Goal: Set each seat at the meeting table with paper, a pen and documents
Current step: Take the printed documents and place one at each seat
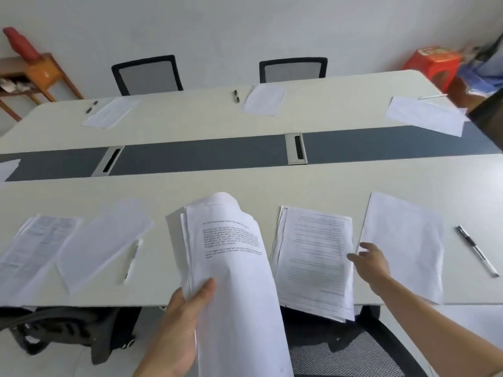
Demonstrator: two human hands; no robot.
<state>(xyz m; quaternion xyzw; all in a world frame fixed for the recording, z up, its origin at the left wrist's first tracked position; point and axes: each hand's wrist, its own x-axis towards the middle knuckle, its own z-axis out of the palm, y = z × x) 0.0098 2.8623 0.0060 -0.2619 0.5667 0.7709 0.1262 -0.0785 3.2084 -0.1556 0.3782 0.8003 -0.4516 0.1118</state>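
A thick sheaf of documents [234,268] is gripped near its lower end by the left hand [179,330], the thumb curled over the top sheet, and is held above the near edge of the table [245,180] at 6 o'clock. The right hand [373,263] is stretched out with its fingers loosely spread at the right edge of a printed set [315,257] lying at 5 o'clock; whether contact is made cannot be told. A blank paper [405,246] is laid just beside that set, at its 3 o'clock, and a pen [477,250] further that way, apart from the paper. At 8 o'clock a second printed set [40,240], a blank sheet [106,240] and a second pen [132,258] are laid out.
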